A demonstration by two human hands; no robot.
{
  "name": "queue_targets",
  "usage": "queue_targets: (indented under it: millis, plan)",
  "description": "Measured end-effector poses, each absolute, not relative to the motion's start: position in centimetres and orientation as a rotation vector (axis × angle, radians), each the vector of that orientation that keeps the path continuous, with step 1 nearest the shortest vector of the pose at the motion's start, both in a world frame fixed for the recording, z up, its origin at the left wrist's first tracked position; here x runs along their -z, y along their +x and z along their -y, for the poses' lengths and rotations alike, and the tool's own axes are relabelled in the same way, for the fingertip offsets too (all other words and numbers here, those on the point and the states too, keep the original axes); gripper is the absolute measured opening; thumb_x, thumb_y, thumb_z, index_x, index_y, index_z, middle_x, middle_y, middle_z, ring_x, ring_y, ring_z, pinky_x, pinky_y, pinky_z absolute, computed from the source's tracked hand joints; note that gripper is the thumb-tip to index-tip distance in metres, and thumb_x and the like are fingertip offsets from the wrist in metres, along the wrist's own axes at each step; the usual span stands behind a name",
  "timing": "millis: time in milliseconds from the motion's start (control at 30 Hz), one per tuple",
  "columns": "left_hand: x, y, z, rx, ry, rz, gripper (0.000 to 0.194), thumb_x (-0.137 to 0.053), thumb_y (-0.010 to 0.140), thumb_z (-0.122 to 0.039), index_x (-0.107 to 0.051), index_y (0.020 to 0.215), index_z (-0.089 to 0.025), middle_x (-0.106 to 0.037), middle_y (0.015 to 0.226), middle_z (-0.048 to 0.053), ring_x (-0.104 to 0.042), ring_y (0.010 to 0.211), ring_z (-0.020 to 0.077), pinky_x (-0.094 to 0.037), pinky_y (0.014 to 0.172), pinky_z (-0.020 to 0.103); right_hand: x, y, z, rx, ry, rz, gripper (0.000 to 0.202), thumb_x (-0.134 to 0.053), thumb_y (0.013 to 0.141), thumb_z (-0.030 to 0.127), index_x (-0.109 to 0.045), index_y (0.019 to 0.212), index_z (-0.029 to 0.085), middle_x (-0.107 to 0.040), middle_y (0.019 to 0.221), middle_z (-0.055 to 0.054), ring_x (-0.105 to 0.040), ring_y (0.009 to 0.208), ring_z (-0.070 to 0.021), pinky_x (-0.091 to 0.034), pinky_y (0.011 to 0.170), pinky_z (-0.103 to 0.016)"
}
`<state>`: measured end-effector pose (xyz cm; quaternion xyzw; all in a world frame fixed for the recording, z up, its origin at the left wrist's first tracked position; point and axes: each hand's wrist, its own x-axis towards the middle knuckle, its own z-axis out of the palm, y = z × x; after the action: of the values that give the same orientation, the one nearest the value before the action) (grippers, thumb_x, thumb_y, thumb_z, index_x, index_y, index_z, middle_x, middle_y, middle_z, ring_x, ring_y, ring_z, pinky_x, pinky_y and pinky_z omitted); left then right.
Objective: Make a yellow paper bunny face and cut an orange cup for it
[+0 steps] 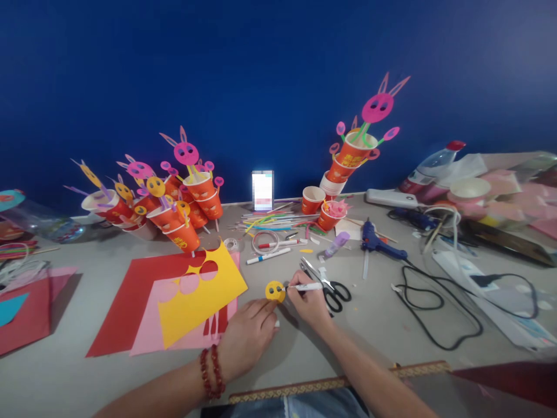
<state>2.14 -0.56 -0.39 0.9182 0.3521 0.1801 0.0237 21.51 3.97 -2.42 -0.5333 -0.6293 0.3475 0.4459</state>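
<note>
A small yellow paper circle [275, 291] with two dark eye shapes lies on the table in front of me. My left hand [249, 331] rests flat, its fingertips pressing on the near edge of the circle. Beside its thumb shows the end of a small white piece [277, 324], mostly hidden. In my right hand [308, 302] a white marker [307, 287] is pinched, its dark tip at the right side of the circle. Black-handled scissors [335, 291] lie just right of that hand.
Yellow card with cut-out holes [209, 296] lies over pink and red sheets on the left. Decorated red paper cups [174, 223] stand behind. A lit phone [263, 191] leans at the wall. Right are a blue glue gun [380, 242], black cord [435, 342] and power strip [487, 296].
</note>
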Motion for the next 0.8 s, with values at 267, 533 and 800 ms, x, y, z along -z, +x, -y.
queue_targets:
  millis: [267,533,800]
  plan:
    - [0.18,2.16,0.56,-0.528,2.855,-1.093,0.014,-0.052,0.097,-0.017,-0.062,0.105,-0.012,-0.067,0.123,0.013,-0.062,0.113,0.0259,-0.052,0.094,0.041,2.58,21.54,-4.02,-0.865,-1.302,1.542,0.014,-0.052,0.08,0.019,-0.047,0.068,0.022,-0.046,0.06,0.005,-0.04,0.054,-0.0125,-0.032,0.051,-0.025]
    - [0.34,2.1,0.56,-0.542,2.842,-1.092,0.014,-0.053,0.096,-0.017,-0.062,0.106,-0.012,-0.067,0.123,0.013,-0.062,0.114,0.0258,-0.051,0.096,0.041,2.56,21.44,-4.0,-0.876,-1.299,1.559,0.014,-0.053,0.079,0.018,-0.047,0.067,0.022,-0.049,0.061,0.004,-0.042,0.055,-0.0129,-0.034,0.052,-0.025]
    - [0.1,2.14,0.54,-0.555,2.855,-1.091,0.016,-0.049,0.098,-0.017,-0.062,0.106,-0.012,-0.068,0.122,0.014,-0.062,0.113,0.0253,-0.053,0.094,0.042,2.54,21.46,-3.96,-0.883,-1.304,1.588,0.013,-0.054,0.08,0.016,-0.049,0.068,0.022,-0.049,0.06,0.005,-0.041,0.054,-0.012,-0.033,0.051,-0.024]
